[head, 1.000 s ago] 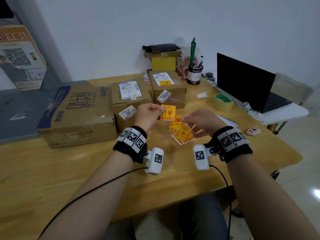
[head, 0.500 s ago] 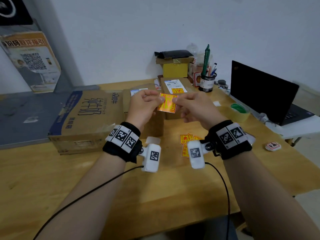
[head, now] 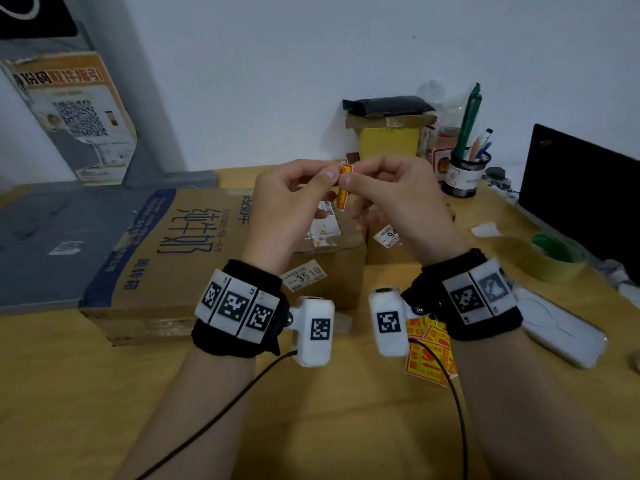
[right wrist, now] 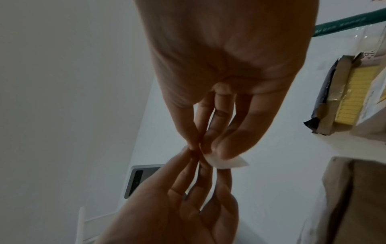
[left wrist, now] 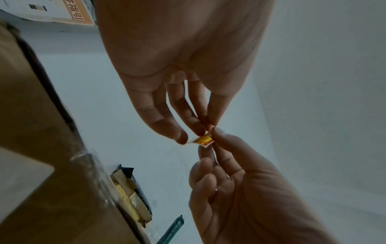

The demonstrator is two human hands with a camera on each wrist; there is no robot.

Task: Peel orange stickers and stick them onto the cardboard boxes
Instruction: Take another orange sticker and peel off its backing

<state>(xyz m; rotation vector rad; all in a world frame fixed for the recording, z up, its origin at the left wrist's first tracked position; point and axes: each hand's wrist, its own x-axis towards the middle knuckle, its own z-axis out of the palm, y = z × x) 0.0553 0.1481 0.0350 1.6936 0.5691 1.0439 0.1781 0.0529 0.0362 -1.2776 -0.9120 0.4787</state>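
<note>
an orange sticker point(head: 343, 188) is held up in the air above the middle cardboard box point(head: 325, 268), pinched from both sides. the left hand point(head: 284, 216) is closed on its near edge with thumb and forefinger, and the right hand point(head: 398, 209) is closed on the opposite edge the same way; the remaining fingers of both are loosely curled. in the right wrist view a white corner of backing paper point(right wrist: 229, 162) is seen poking out past the fingertips point(right wrist: 224, 152), so the peel is judged to be just starting. whether the sticker has separated from the backing at all cannot be told.

the other orange stickers point(head: 429, 355) are left in a loose pile in front of the middle cardboard box, partly hidden by the right wrist. the large cardboard box point(head: 166, 258) lies to the left of it, and a smaller cardboard box point(head: 384, 252) to its right, mostly covered by the right hand.

several failures are possible from here. the sticker could be torn if the corner is pulled too sharply. it could curl and stick to itself or to a fingertip once freed. if both layers are gripped together, nothing would be separated.
</note>
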